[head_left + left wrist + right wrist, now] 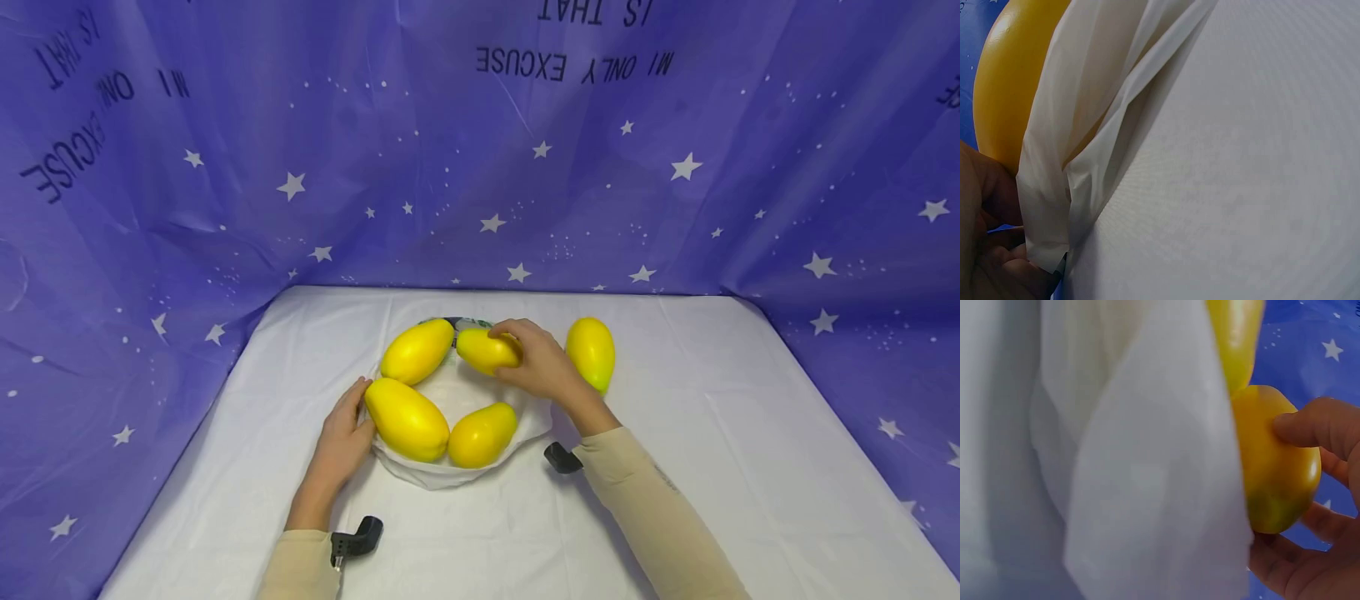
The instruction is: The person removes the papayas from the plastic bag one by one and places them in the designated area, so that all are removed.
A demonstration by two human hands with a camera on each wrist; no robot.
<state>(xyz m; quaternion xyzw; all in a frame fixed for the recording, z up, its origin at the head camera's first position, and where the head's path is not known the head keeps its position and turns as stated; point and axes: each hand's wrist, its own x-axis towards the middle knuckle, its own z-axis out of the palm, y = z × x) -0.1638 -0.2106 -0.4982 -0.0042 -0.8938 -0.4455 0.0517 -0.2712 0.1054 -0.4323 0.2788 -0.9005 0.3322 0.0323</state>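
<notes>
A white plastic bag (431, 477) lies spread on the table, bearing several yellow mangoes in a ring. My right hand (536, 362) grips the mango (480, 350) at the back right of the ring. In the right wrist view the thumb lies on top of this mango (1272, 469) and the fingers are curled beneath it. On the left side, my left hand (341, 442) holds the edge of the bag (1050, 206) beside the large front-left mango (405, 421). Two other mangoes are the back-left one (416, 352) and the front-right one (482, 435).
One more mango (591, 354), greenish at its near end, lies on the table right of the bag, close to the right forearm. A white cloth covers the table (712, 467). Purple star-printed sheeting (450, 167) hangs behind and on both sides.
</notes>
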